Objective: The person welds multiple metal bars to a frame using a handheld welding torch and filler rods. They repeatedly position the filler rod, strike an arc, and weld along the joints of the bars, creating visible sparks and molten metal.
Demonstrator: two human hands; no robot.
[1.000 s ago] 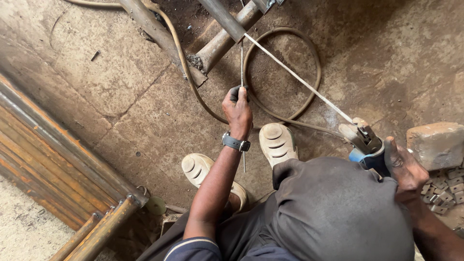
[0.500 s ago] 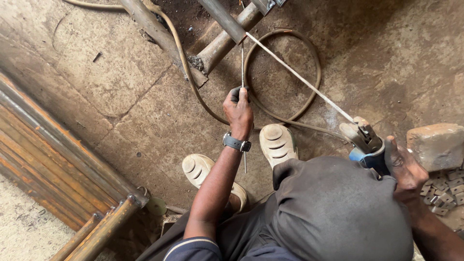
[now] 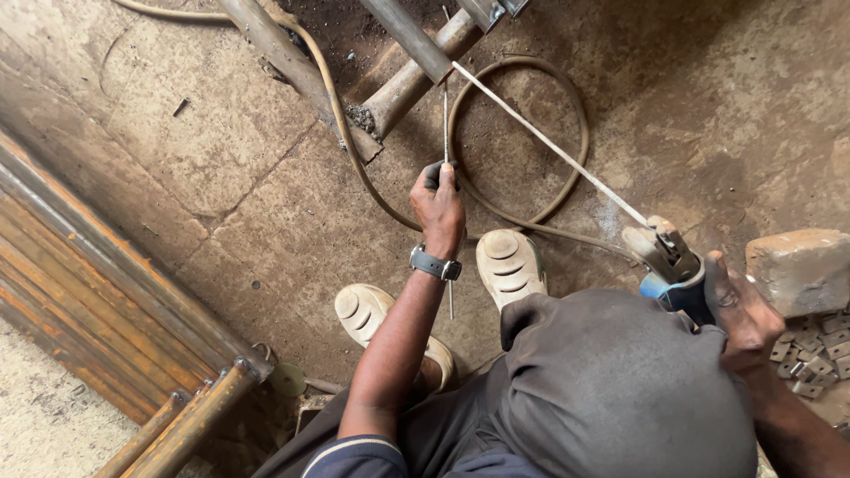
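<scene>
Two hands engaged, both ours, over the concrete floor (image 3: pixel 221 159). Largest first: rusty steel sections (image 3: pixel 97 292) are stacked along the floor's left edge, and round pipes (image 3: pixel 403 84) lie crossed near its top edge with a hose (image 3: pixel 531 115) looped just beside them. A stone block (image 3: pixel 801 270) sits at the right edge, small metal plates (image 3: pixel 819 354) scattered against it. Our shoes (image 3: pixel 509 265) are planted mid-floor.

Right hand (image 3: pixel 744 310): fingers wrapped around a blue-bodied electrode holder (image 3: pixel 673 265), which clamps a long welding rod (image 3: pixel 549 146) running up-left to the pipe joint near the top edge. Left hand (image 3: pixel 440 208), wristwatch on, has its fingers closed on a thin straight rod (image 3: pixel 445 124) held upright, its top end at the same joint.

Progress, as we judge it: rod tip is at the joint, parts positioned, no arc or glow visible. We can't tell whether any bead is laid; the weld itself looks outstanding.
</scene>
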